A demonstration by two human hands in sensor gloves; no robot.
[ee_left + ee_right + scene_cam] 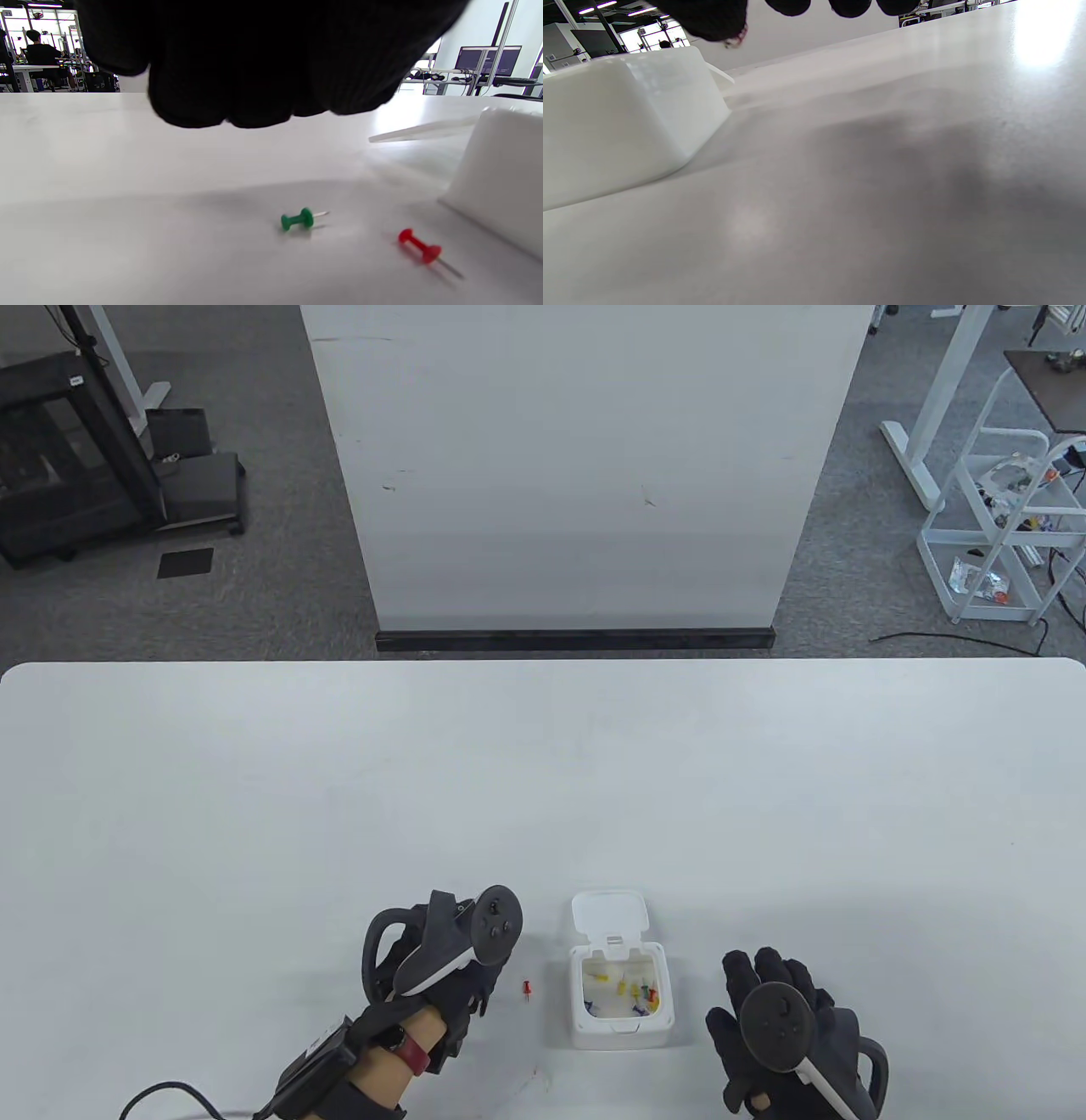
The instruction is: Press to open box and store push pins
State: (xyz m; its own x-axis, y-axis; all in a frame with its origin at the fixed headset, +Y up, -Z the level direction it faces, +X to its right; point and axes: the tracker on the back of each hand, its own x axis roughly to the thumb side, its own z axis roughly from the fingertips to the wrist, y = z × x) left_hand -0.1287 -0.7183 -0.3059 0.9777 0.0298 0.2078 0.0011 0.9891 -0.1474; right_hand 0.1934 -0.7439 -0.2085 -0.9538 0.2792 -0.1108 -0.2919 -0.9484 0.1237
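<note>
White box (pixel 622 997), near edge of table (pixel 254 814), between my hands: lid (pixel 609 914) hinged back and open on the far side, long axis running away from me; several coloured pins (pixel 632 988) lie loose inside. No readable label or writing on it. Red push pin (pixel 527 988) on the table just left of the box, long axis roughly near-to-far, needle toward me. Green push pin (pixel 298 219) lies beside it, needle toward the box. My left hand (pixel 433 976) hovers over them, fingers curled, holding nothing visible. My right hand (pixel 785 1027) rests right of the box, fingers spread, empty.
</note>
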